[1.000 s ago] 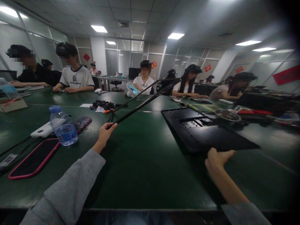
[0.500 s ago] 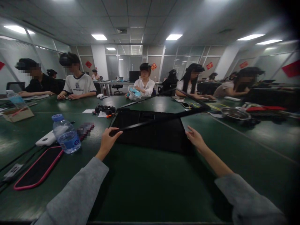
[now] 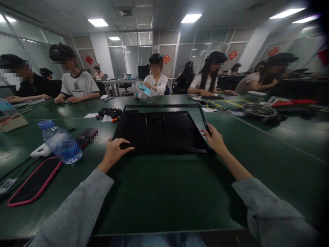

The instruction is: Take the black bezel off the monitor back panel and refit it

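Note:
A thin black rectangular frame, like a screen bezel, is held low over a shallow black panel that looks like a monitor's back cover. The panel lies on the green table. My left hand is closed in a pinch at the frame's front left corner. At the right side, my right hand has its fingers closed on the frame's edge. Some of the frame's near edge blends with the dark panel, so I cannot tell whether the two touch there.
To the left stand a water bottle, a phone with a pink rim and a white power strip. Dark small parts lie behind. A metal bowl sits at right. Several people work across the table.
The frame was tilted and slanted across the panel; now it lies nearly level and lined up over it. My right hand, earlier open beside the panel, is now closed on the frame.

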### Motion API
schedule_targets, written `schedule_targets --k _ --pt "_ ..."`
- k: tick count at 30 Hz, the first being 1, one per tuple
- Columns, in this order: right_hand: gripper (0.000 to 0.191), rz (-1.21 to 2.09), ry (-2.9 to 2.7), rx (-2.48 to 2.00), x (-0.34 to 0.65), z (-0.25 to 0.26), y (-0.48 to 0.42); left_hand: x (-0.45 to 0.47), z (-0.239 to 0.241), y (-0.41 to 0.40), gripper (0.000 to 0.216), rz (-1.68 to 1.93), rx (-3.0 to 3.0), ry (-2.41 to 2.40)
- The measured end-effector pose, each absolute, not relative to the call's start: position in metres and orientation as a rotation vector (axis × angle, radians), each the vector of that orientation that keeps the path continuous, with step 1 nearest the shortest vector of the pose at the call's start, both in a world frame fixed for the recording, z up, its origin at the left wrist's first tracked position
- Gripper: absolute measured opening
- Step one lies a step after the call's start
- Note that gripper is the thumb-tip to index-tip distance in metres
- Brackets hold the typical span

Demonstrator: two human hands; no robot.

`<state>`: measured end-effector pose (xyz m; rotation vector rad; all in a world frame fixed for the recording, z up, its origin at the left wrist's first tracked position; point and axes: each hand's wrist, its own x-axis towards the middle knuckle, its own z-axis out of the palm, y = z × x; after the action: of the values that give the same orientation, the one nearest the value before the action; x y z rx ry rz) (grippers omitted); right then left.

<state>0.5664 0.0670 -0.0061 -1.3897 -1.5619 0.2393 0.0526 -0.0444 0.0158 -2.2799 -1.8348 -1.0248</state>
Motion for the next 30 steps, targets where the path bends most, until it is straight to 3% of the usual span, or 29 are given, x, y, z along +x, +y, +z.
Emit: schedule_targets --k 5,18,22,26,30 --pt "0.059 0.008 -1.59 -1.449 0.548 0.001 0.07 0.051 0.022 -0.049 0.039 -0.92 -2.272 -1.847" --pt "0.052 0.057 -1.664 -1.606 0.555 -0.01 0.086 0.049 0.022 -0.047 0.042 -0.663 -2.5 -1.902" --pt "0.049 0.15 -1.656 -1.587 0.558 -0.014 0.09 0.046 0.019 -0.04 0.042 -0.854 -2.276 -1.97" --pt "0.05 0.232 -1.621 -1.528 0.566 -0.023 0.094 0.033 0.004 -0.025 0.057 -1.126 -1.896 -2.081" --pt "0.057 0.337 -1.621 -1.52 0.574 -0.032 0.095 0.017 -0.008 -0.015 0.055 -1.164 -1.937 -2.316"
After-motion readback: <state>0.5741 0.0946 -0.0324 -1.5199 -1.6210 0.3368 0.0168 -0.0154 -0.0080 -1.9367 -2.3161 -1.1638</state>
